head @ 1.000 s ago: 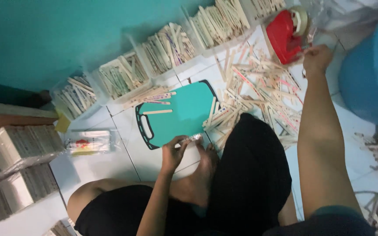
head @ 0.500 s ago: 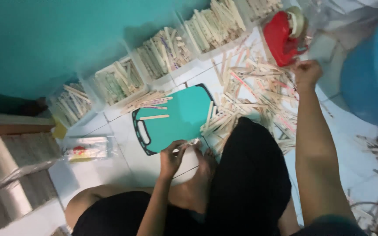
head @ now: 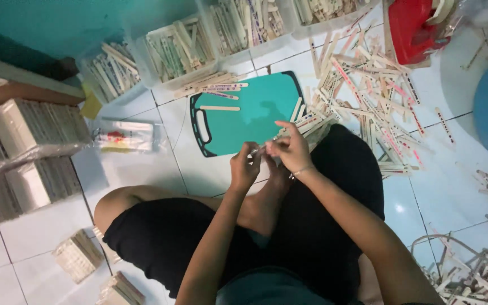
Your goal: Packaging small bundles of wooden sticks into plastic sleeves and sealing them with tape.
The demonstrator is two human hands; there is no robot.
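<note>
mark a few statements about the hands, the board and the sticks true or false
1. Both hands meet above the near edge of the teal board. True: the left hand and right hand are together there, pinching a small bundle.
2. The right hand is at the red tape dispenser. False: it is beside the left hand, well apart from the dispenser.
3. One stick lies alone on the board. True.
4. The loose sticks are heaped left of the board. False: they lie to its right on the tiles.
5. The tubs along the teal wall hold sticks. True.
6. The board is red. False: it is teal with a dark rim.
</note>
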